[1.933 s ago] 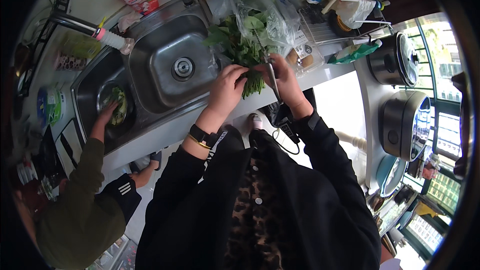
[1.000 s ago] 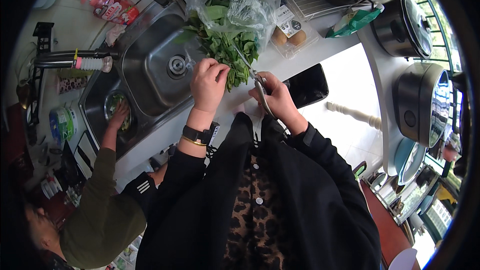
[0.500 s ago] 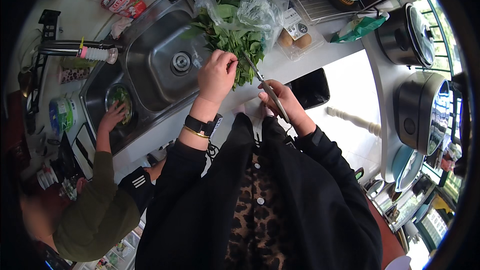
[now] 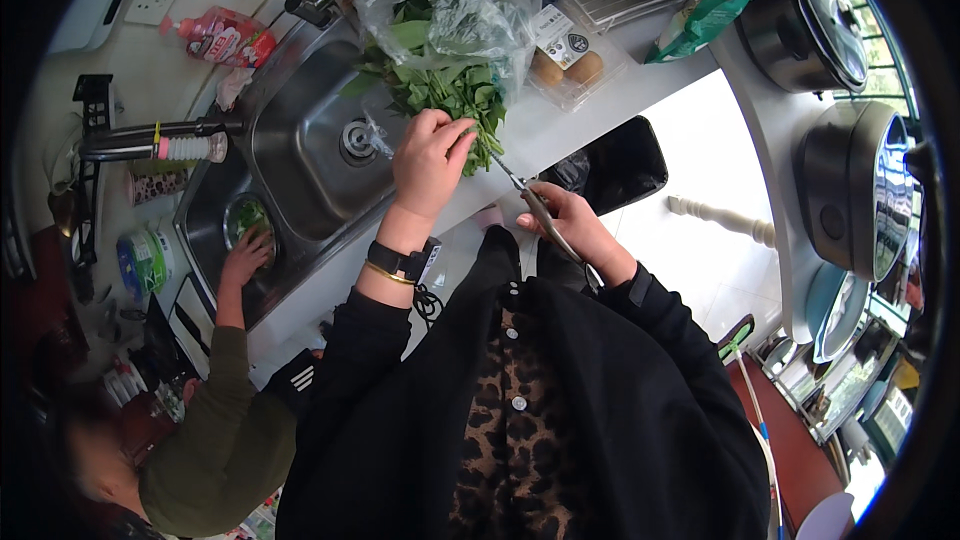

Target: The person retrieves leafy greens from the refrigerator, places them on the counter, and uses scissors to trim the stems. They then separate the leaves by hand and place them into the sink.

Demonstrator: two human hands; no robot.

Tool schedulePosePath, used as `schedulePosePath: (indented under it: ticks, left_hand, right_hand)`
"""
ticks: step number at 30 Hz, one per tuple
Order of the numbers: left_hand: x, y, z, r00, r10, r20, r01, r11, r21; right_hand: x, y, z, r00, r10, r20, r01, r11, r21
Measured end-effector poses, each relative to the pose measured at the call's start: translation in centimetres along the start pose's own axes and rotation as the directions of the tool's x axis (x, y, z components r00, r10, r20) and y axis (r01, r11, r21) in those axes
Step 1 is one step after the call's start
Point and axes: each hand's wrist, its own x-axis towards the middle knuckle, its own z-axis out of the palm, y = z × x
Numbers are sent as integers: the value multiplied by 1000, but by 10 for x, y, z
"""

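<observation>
A bunch of leafy greens (image 4: pixel 440 90) lies on the counter beside the sink, partly inside a clear plastic bag (image 4: pixel 435 10). My left hand (image 4: pixel 428 165) is closed at the stems, thumb and fingertips pinched together; the exact stem between them is hidden. Gripped in my right hand (image 4: pixel 575 225) is a pair of scissors (image 4: pixel 537 206), blades pointing up and left at the lower ends of the stems. Whether the blades touch a stem I cannot tell.
At left, another person's hand (image 4: pixel 247 255) reaches into a bowl of greens in the small sink basin (image 4: pixel 205 210). A clear box of brown round produce (image 4: pixel 585 68) sits right of the greens. Below the counter edge stands a black bin (image 4: pixel 635 165). Cookers (image 4: pixel 850 205) line the right.
The scissors have drawn back a little from the leaves toward the stem ends. My left hand keeps its pinch. The whole view has shifted slightly.
</observation>
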Motion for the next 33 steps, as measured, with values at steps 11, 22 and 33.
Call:
schedulePosePath:
  ticks: [11,22,33]
  left_hand:
    - [-4,0,3,995,-100,-9,98,989,-108]
    - [1,-2,9,982,-188,-14,188,982,-20]
    - [3,-3,10,966,-257,26,257,966,-12]
  right_hand:
    - [-4,-7,-13,997,-5,75,-17,957,288]
    - [15,-5,-4,965,-30,262,-99,880,464]
    - [22,-8,-9,963,10,271,-127,899,419]
